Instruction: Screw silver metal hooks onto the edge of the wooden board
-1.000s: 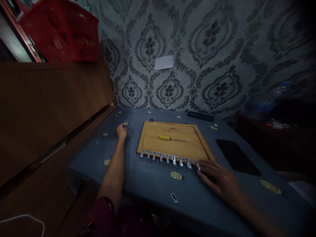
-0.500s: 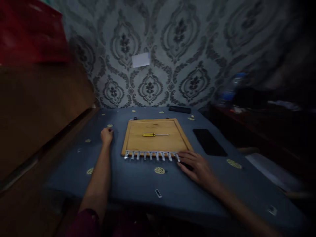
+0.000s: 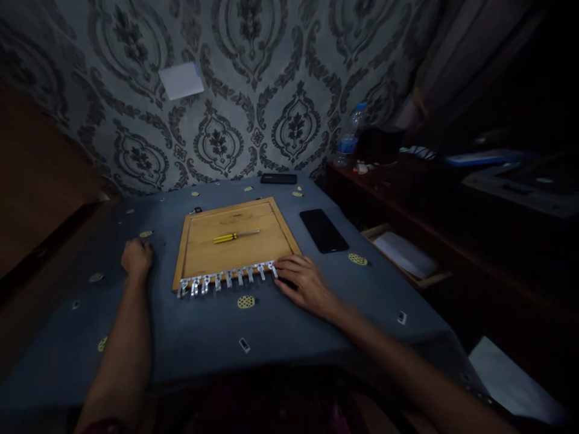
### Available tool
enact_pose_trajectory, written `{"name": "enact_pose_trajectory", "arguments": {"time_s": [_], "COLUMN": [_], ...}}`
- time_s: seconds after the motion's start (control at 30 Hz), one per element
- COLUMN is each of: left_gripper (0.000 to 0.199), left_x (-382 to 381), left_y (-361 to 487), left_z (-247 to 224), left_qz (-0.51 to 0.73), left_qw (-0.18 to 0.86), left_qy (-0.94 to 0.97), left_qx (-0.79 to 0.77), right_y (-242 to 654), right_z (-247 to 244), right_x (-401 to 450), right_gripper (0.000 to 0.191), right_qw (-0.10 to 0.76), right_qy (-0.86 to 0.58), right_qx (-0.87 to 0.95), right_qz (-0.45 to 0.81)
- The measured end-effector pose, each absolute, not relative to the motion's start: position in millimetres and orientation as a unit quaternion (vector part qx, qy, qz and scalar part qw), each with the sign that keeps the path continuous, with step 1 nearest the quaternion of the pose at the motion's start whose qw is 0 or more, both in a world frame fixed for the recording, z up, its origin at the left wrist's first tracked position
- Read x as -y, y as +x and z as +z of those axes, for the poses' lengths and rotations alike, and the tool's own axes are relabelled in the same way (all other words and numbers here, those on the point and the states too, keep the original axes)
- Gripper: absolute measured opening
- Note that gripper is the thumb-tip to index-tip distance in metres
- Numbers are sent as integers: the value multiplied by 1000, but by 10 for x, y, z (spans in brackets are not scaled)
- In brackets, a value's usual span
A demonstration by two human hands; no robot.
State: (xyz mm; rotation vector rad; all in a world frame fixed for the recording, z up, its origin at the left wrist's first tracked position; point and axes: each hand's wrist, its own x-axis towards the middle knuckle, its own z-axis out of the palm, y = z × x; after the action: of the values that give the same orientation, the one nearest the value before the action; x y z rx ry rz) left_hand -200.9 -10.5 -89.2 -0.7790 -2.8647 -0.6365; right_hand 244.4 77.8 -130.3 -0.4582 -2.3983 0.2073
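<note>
Metal hook rail, one, nine hooks counted, lying along the near edge of a framed wooden board, one. Right hand: fingers extended at the rail's right end; whether pinching, cannot tell. Left hand: curled on the tablecloth, left of the board; contents hidden. Steadying is judged best done with light, even pressure, rail parallel to the edge. Yellow-handled screwdriver, one, on the board. Black smartphone, one, right of it.
</note>
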Motion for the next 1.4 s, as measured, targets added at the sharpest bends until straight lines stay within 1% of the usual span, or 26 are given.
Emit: {"name": "enact_pose_trajectory", "arguments": {"time_s": [0.2, 0.37, 0.43, 0.57, 0.67, 0.8, 0.9, 1.03, 1.2, 1.4], "left_gripper": [40, 38, 32, 11, 7, 7, 11, 12, 9, 11], "left_x": [111, 67, 43, -40, -143, -269, -337, -487, -826, -1101], "left_y": [-1926, -1818, -1785, -1705, -1537, -1072, -620, -123, 131, 100], "left_z": [-843, -743, -686, -556, -467, -369, -309, -291, -406, -536], "left_qz": [-234, -287, -315, -372, -409, -415, -363, -251, -140, -84], "left_qw": [91, 112, 117, 101, 43, -85, -186, -292, -375, -448], "left_qy": [-249, -278, -300, -375, -447, -569, -664, -747, -778, -772], "left_qx": [935, 910, 893, 843, 795, 704, 626, 542, 485, 443], "right_y": [2437, 2435, 2433, 2426, 2425, 2428, 2435, 2448, 2460, 2474], "right_z": [-1333, -1327, -1323, -1315, -1303, -1287, -1282, -1270, -1249, -1223], "right_x": [-790, -790, -794, -801, -796, -783, -777, -768, -754, -741], "right_gripper": [21, 20, 19, 19, 19, 20, 21, 22, 21, 19], "right_qw": [330, 327, 329, 336, 340, 342, 343, 336, 342, 335], "right_qy": [-178, -175, -175, -170, -169, -169, -172, -179, -172, -176], "right_qx": [922, 925, 925, 923, 922, 921, 920, 922, 921, 923], "right_qz": [96, 85, 79, 74, 73, 76, 78, 76, 72, 71]}}
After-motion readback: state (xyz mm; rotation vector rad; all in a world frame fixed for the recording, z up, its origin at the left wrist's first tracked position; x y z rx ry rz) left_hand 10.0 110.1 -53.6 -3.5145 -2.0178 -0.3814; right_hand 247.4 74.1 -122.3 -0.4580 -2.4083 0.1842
